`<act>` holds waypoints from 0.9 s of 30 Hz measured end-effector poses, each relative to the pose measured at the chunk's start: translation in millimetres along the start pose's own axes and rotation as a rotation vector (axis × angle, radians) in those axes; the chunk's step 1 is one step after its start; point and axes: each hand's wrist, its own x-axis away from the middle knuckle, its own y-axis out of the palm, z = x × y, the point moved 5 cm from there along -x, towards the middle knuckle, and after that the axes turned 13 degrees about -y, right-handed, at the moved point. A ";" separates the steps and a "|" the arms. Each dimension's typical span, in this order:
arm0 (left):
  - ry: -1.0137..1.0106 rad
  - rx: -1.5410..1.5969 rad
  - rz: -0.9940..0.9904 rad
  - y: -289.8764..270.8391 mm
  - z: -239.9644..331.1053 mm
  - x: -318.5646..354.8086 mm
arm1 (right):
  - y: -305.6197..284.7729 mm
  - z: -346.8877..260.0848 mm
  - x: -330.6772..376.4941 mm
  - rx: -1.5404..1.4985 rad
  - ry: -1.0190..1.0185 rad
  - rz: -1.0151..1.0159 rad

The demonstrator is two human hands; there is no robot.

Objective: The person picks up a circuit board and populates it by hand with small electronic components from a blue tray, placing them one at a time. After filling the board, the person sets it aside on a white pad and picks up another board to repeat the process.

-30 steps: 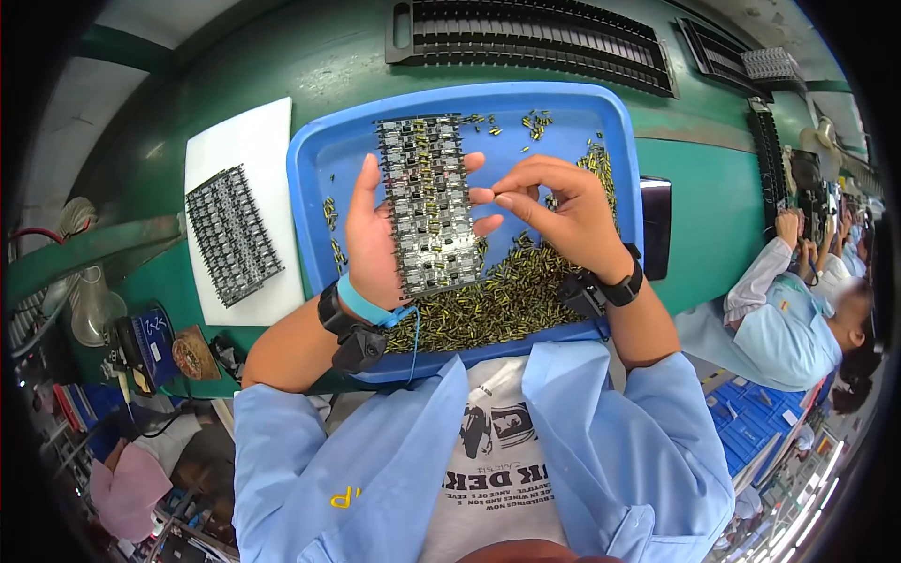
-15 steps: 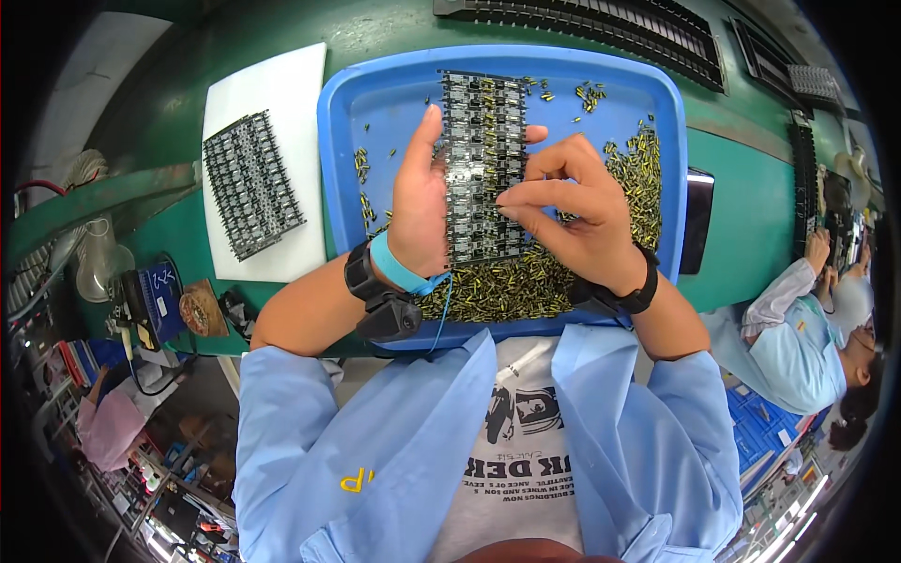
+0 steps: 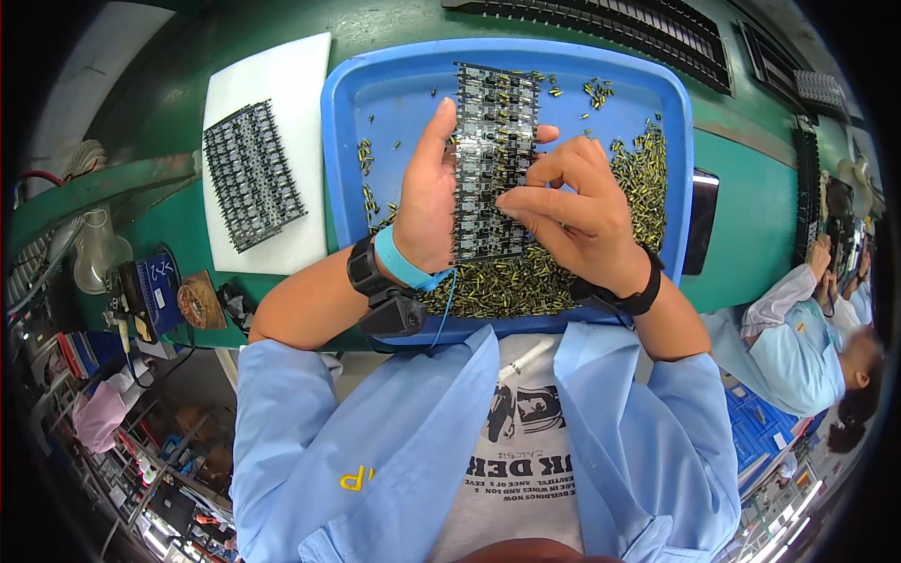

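Note:
My left hand (image 3: 427,192) grips a dark circuit board panel (image 3: 488,159) from its left side, fingertips showing past the right edge. The panel is held upright over a blue tray (image 3: 343,131), its face covered with rows of small parts. My right hand (image 3: 587,202) is at the panel's right half, thumb and forefinger pinched together against its surface. Whatever lies between those fingertips is too small to make out. Many small yellow-and-black cylindrical components (image 3: 507,286) lie heaped in the tray's near and right parts.
Left of the tray, a second circuit board panel (image 3: 253,174) lies on a white foam sheet (image 3: 296,84). Black slotted racks (image 3: 610,33) stand at the back. A dark flat device (image 3: 700,220) lies by the tray's right edge. A co-worker (image 3: 798,347) sits at far right.
The panel and my left hand have shifted slightly right and up in view. My right fingers stay pinched at the panel, a little nearer its middle column.

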 end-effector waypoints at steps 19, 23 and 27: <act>0.040 -0.060 0.022 3.0 1.5 0.6 | 0.0 -11.6 -0.9 0.142 -0.041 -0.033; 0.042 -0.065 0.018 2.6 2.1 0.7 | -0.5 -12.6 -1.9 0.154 -0.046 -0.039; 0.048 -0.082 0.017 2.6 2.7 0.7 | 0.5 -13.1 -1.6 0.173 -0.052 -0.058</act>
